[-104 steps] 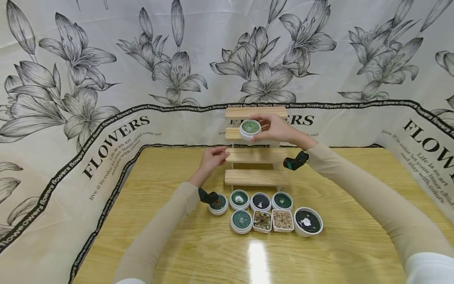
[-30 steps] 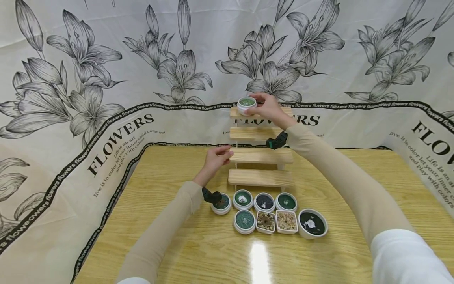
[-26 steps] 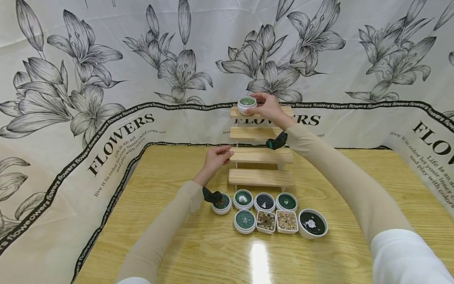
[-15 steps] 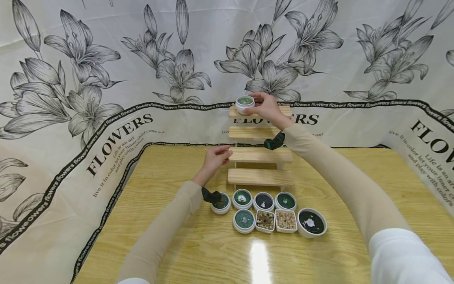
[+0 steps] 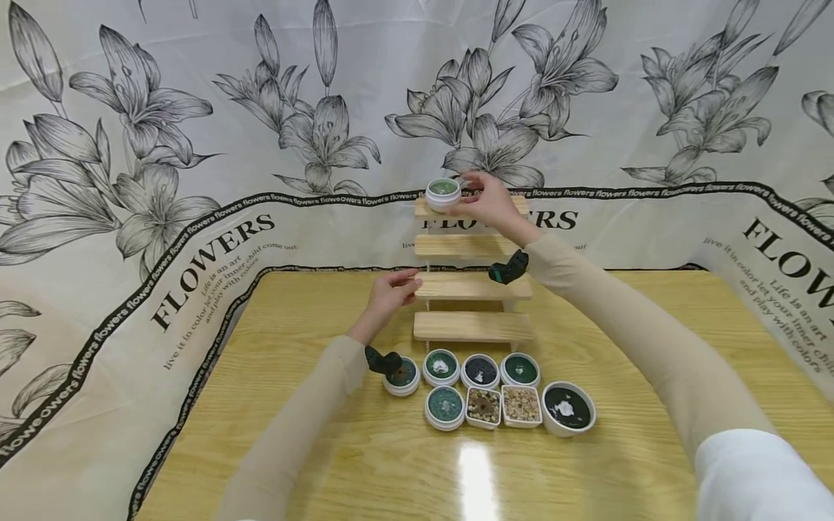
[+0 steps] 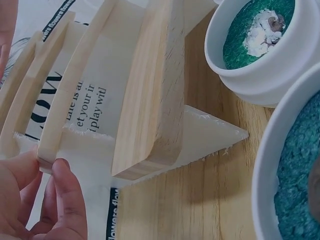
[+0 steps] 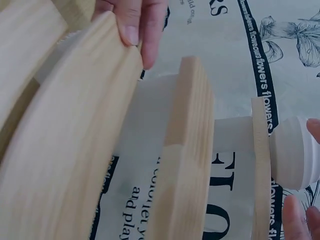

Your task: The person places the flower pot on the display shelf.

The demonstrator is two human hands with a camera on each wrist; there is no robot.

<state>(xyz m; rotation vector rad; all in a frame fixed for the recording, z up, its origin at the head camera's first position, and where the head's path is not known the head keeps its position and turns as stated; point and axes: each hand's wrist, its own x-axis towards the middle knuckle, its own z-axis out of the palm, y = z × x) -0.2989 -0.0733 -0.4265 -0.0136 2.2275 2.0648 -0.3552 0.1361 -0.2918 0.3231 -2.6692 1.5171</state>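
Note:
A four-step wooden display stand (image 5: pixel 473 327) stands at the table's back. My left hand (image 5: pixel 391 293) pinches the end of its second step from the bottom between thumb and fingers; the left wrist view shows this step (image 6: pixel 75 85) close up. A small round white pot (image 5: pixel 443 199) with a green filling sits upright at the left end of the top step. My right hand (image 5: pixel 489 202) is just right of it, thumb and fingers spread. In the right wrist view the pot (image 7: pixel 290 155) rests on the top step (image 7: pixel 260 175), with gaps between it and the fingertips.
Before the stand are several round white pots with green or dark fillings, including a green one (image 5: pixel 440 367) and a larger dark one (image 5: pixel 568 409). Two square dishes of pebbles (image 5: pixel 521 405) stand among them. A flower-printed cloth (image 5: pixel 339 231) hangs behind the stand.
My right hand has carried the green-filled pot up to the top step and slid it left. Its fingers have since loosened from the pot. The left hand keeps its hold on the stand.

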